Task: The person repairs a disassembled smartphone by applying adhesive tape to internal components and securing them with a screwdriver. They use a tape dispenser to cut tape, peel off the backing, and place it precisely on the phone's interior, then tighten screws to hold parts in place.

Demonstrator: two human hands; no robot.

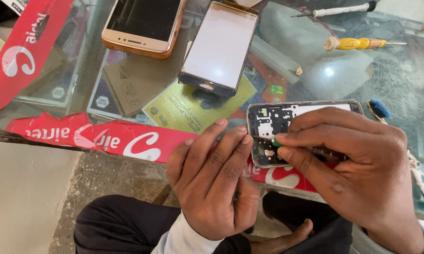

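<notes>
An opened phone with its back off (278, 117) lies on the glass counter (315, 75) near the front edge, its inner frame and parts exposed. My right hand (358, 164) covers its right half and pinches a thin tool with a green tip (276, 141), pressed onto the phone's lower left corner. My left hand (212, 176) rests at the counter's edge, fingers together, fingertips touching the phone's left side and holding nothing.
A detached screen panel (220, 47) and a gold phone (143, 23) lie further back. Two screwdrivers, one white-handled (339, 10) and one yellow-handled (358, 43), lie at the back right. A blue-bristled brush (379, 109) sits at the right. Red banner strip (103, 138) runs along the counter edge.
</notes>
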